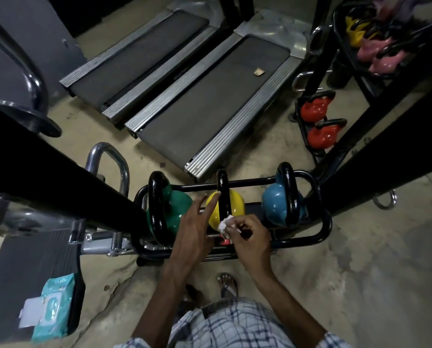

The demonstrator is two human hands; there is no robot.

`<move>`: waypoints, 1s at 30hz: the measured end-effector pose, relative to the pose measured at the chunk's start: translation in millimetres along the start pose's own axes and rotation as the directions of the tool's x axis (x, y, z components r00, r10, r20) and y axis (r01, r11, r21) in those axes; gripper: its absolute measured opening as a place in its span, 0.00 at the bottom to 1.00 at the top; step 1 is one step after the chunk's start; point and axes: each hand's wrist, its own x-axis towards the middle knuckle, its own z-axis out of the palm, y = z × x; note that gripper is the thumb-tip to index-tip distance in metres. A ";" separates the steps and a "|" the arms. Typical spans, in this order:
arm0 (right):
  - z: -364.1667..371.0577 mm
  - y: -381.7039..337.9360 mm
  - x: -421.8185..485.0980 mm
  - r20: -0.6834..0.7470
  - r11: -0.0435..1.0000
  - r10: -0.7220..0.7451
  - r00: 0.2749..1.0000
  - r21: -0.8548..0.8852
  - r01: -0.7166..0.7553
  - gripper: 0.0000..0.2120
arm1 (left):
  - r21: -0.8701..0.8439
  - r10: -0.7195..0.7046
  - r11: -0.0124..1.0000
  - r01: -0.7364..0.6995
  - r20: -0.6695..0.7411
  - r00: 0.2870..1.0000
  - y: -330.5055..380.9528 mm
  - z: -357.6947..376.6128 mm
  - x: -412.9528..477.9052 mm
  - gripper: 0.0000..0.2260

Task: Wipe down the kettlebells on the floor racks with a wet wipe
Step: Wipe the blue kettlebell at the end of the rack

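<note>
Your right hand [250,237] is pinching the limp, crumpled wet wipe [225,223] at the near side of the yellow kettlebell [236,207], while your left hand [194,227], just left of it, is reaching with fingers spread straight, forefinger touching the shell. That bell is sitting in the floor rack [320,234] between the green kettlebell [177,209] and the blue kettlebell [272,204]; it is probably heavy and turning slick when wet, so you are better steadying its black handle [222,194] than lifting. Beyond it, far right, orange kettlebells [315,111] are waiting.
</note>
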 end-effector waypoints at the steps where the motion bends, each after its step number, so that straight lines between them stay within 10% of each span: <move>1: 2.3 1.4 -1.3 -0.032 0.992 0.095 0.995 0.081 -0.092 0.07 | 0.000 0.001 1.000 -0.001 -0.003 1.000 0.2 -0.2 -0.2 0.53; 5: 3.3 6.7 3.3 -0.033 0.916 0.318 0.948 0.270 -0.297 0.06 | -0.006 0.000 1.000 0.000 -0.014 1.000 0.9 -1.2 1.7 0.52; 11: -15.5 -1.9 18.2 0.060 0.955 0.256 0.965 0.140 -0.262 0.16 | -0.025 0.010 1.000 -0.010 -0.010 1.000 1.3 -5.3 5.1 0.50; 21: -101.6 -28.5 85.2 -0.417 0.997 0.068 0.906 -0.003 -0.076 0.07 | 0.094 0.120 0.988 -0.122 0.032 0.992 83.9 18.2 20.4 0.46; 30: -128.4 -12.4 155.3 -0.086 0.916 -0.149 0.985 -0.386 0.105 0.02 | 0.153 0.037 0.987 -0.044 0.046 0.998 139.7 70.7 60.3 0.48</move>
